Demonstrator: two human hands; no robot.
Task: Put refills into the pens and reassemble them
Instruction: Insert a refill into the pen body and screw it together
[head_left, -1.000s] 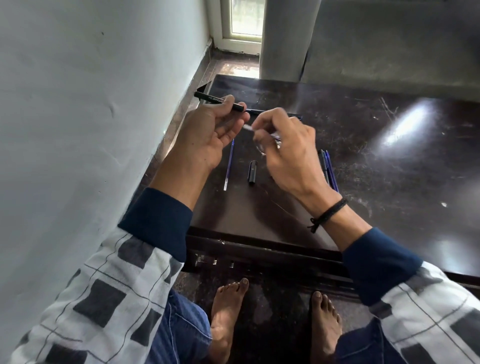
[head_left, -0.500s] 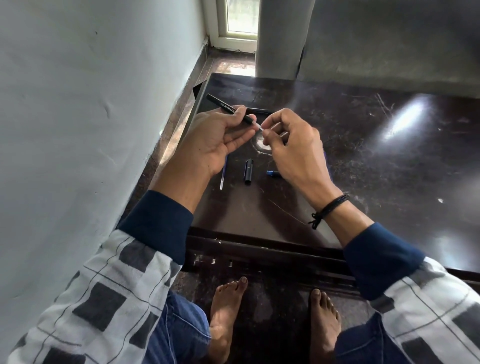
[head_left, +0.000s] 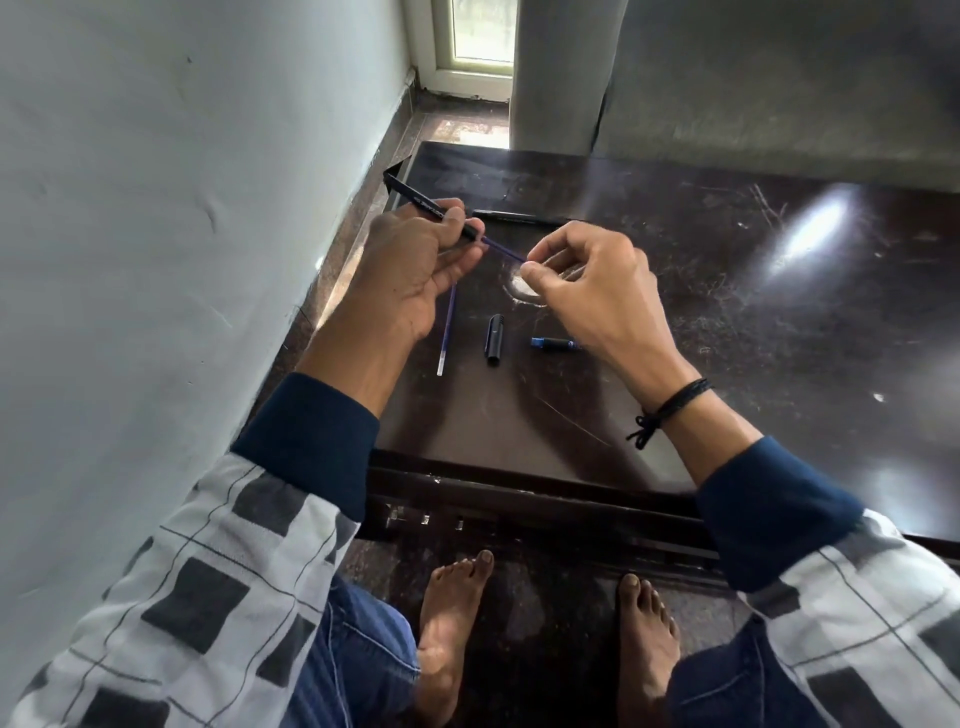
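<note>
A pale wall (head_left: 156, 208) fills the nine o'clock side of the view. A dark, scratched table (head_left: 727, 322) is seen across the middle and out to three o'clock, with two bare feet (head_left: 452, 613) on the floor below its near edge at six o'clock.

The left hand (head_left: 415, 270) is held above the table's ten o'clock corner, its fingers and thumb curled round a black pen barrel (head_left: 415, 200). The barrel is tilted, its far end pointing to ten o'clock past the table edge. The right hand (head_left: 597, 296) is held at three o'clock of the left one, and a black cord band (head_left: 670, 405) is worn on its wrist. A thin blue refill (head_left: 501, 251) is pinched between its thumb and forefinger. The refill runs from that pinch to the barrel's near end.

A second black pen (head_left: 514, 215) is laid flat on the table at twelve o'clock of the hands. A spare refill (head_left: 448, 327) is laid at six o'clock of the left fingers, partly hidden by them. A black cap (head_left: 495, 332) lies at three o'clock of the spare refill, and a small blue piece (head_left: 553, 342) at three o'clock of the cap.
</note>
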